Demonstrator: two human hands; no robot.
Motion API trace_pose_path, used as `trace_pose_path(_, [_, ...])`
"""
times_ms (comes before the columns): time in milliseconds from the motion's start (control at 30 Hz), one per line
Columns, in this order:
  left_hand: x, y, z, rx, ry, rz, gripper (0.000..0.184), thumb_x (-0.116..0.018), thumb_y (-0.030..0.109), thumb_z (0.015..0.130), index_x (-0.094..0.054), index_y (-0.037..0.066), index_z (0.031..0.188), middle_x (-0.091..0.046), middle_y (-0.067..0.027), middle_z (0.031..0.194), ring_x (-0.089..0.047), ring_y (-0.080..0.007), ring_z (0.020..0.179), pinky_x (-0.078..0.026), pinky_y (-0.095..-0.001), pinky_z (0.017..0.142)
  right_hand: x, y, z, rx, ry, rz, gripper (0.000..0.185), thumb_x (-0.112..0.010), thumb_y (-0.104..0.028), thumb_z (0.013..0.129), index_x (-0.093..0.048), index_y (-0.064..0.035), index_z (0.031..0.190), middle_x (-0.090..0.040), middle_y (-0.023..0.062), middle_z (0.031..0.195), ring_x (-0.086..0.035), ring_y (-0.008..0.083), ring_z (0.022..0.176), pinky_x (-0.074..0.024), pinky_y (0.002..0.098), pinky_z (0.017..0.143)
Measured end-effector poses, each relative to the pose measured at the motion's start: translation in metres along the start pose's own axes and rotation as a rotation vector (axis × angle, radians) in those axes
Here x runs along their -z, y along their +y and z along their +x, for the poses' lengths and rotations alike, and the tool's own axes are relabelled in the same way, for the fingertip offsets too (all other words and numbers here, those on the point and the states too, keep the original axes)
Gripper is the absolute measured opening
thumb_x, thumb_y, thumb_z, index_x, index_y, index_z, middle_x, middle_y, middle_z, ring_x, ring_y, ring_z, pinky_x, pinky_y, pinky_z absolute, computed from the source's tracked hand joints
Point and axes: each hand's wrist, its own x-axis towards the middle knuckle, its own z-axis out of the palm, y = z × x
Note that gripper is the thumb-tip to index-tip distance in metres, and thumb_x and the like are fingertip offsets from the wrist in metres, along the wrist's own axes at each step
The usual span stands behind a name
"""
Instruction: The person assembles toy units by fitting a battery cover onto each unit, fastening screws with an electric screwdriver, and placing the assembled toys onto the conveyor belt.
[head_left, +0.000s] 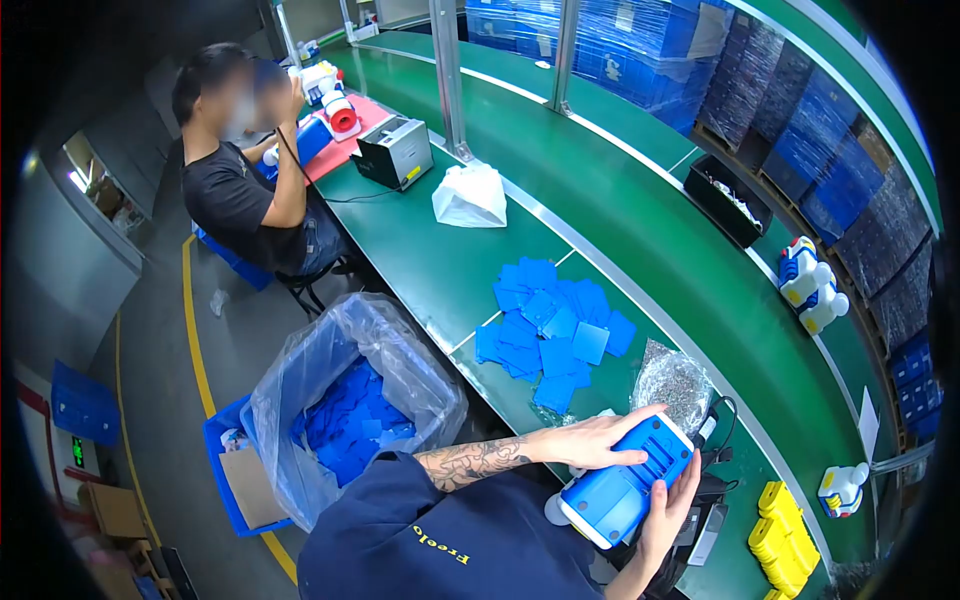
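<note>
A blue and white plastic housing (pixel 612 500) with slots in its upper face is held over the green table's near edge. My left hand (pixel 600 440) grips its upper left side, with the thumb lying on the blue face by the slots. On the opposite side, my right hand (pixel 672 505) has its fingers and thumb round the white edge. A clear crinkled plastic bag (pixel 675 388) lies just beyond the housing. Dark objects and a black cable are partly hidden behind my right hand. Many flat blue square plates (pixel 560 330) lie in a loose pile beyond my left hand.
A plastic-lined bin (pixel 265 425) of blue pieces stands on the floor. Yellow parts (pixel 785 540) lie at the lower right. A white bag (pixel 470 195) and grey box (pixel 400 152) are farther along the table, near a seated co-worker (pixel 240 200). White-blue units (pixel 812 285) stand opposite.
</note>
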Motion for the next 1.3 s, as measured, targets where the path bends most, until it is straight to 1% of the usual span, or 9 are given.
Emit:
trace_pose_path(100, [0.001,-0.007,0.001,-0.139,0.101,0.052,0.069,-0.054,0.035,0.094,-0.017,0.016,0.150,-0.055,-0.0287,0.123,-0.059,-0.0424,0.107,-0.046,-0.0458,0.093,-0.005,-0.008,0.005,0.023,-0.038,-0.067,0.075,-0.062,-0.014,0.088,-0.020,-0.0010,0.148,-0.028,0.0168,0.150,-0.032,0.0268,0.136,-0.0235,0.0374,0.113])
trace_pose_path(167, [0.007,-0.008,-0.001,0.002,0.149,-0.071,0.064,-0.057,0.027,0.093,-0.025,0.010,0.146,-0.066,-0.0203,0.097,-0.067,-0.0277,0.085,-0.052,-0.0399,0.074,-0.004,-0.007,0.006,0.024,-0.012,-0.042,0.073,-0.061,-0.012,0.089,-0.020,0.0002,0.148,-0.027,0.0151,0.151,-0.032,0.0257,0.137,-0.0233,0.0367,0.113])
trace_pose_path(233, [0.009,-0.041,0.002,-0.079,0.382,0.038,0.059,-0.064,0.019,0.087,-0.037,0.009,0.138,-0.066,-0.0121,0.076,-0.066,-0.0207,0.068,-0.051,-0.0354,0.061,-0.004,-0.007,0.008,0.022,0.011,0.001,0.072,-0.061,-0.009,0.088,-0.021,0.0003,0.148,-0.027,0.0165,0.150,-0.031,0.0274,0.137,-0.0239,0.0389,0.113])
trace_pose_path(367, [0.029,-0.067,-0.009,0.003,0.646,0.184,0.039,-0.067,0.009,0.082,-0.056,0.006,0.120,-0.063,-0.0093,0.071,-0.063,-0.0168,0.063,-0.051,-0.0317,0.058,0.004,-0.006,0.015,0.069,0.113,-0.054,0.058,-0.053,-0.015,0.094,-0.029,0.0015,0.145,-0.033,0.0162,0.149,-0.033,0.0292,0.137,-0.0249,0.0412,0.112])
trace_pose_path(533, [0.049,-0.100,-0.018,-0.075,0.790,0.276,0.028,-0.065,0.003,0.081,-0.061,0.004,0.109,-0.060,-0.0065,0.068,-0.059,-0.0131,0.057,-0.048,-0.0264,0.053,-0.001,0.004,0.023,0.201,0.199,-0.060,0.042,-0.037,-0.021,0.101,-0.041,0.0025,0.135,-0.043,0.0177,0.142,-0.043,0.0290,0.131,-0.0311,0.0393,0.110])
trace_pose_path(767, [0.053,-0.117,-0.018,-0.112,0.645,0.746,0.037,-0.074,0.012,0.068,-0.061,0.006,0.103,-0.056,-0.0140,0.092,-0.052,-0.0337,0.090,-0.045,-0.0419,0.079,-0.004,0.007,0.027,0.255,0.304,0.090,0.038,-0.035,-0.018,0.101,-0.044,0.0073,0.128,-0.046,0.0225,0.135,-0.044,0.0300,0.128,-0.0333,0.0438,0.110])
trace_pose_path(933, [0.047,-0.109,-0.032,0.064,0.382,0.949,0.059,-0.082,0.019,0.061,-0.060,0.010,0.115,-0.050,-0.0142,0.119,-0.046,-0.0343,0.111,-0.043,-0.0455,0.087,-0.006,0.015,0.024,0.193,0.291,0.089,0.038,-0.035,-0.020,0.102,-0.045,0.0062,0.128,-0.048,0.0205,0.133,-0.047,0.0280,0.124,-0.0333,0.0423,0.108])
trace_pose_path(1033, [0.048,-0.104,-0.041,0.068,0.330,0.973,0.058,-0.079,0.018,0.065,-0.060,0.009,0.119,-0.047,-0.0118,0.128,-0.044,-0.0329,0.119,-0.042,-0.0461,0.093,-0.005,0.019,0.024,0.176,0.297,0.091,0.037,-0.033,-0.019,0.102,-0.045,0.0051,0.128,-0.049,0.0200,0.132,-0.047,0.0273,0.124,-0.0350,0.0404,0.107])
trace_pose_path(1300, [0.055,-0.115,-0.038,-0.148,0.350,0.995,0.033,-0.073,0.012,0.072,-0.066,0.004,0.104,-0.060,-0.0082,0.106,-0.055,-0.0293,0.104,-0.045,-0.0369,0.088,-0.005,0.018,0.023,0.181,0.291,0.079,0.033,-0.033,-0.016,0.102,-0.045,0.0054,0.125,-0.050,0.0190,0.128,-0.050,0.0258,0.120,-0.0372,0.0375,0.104])
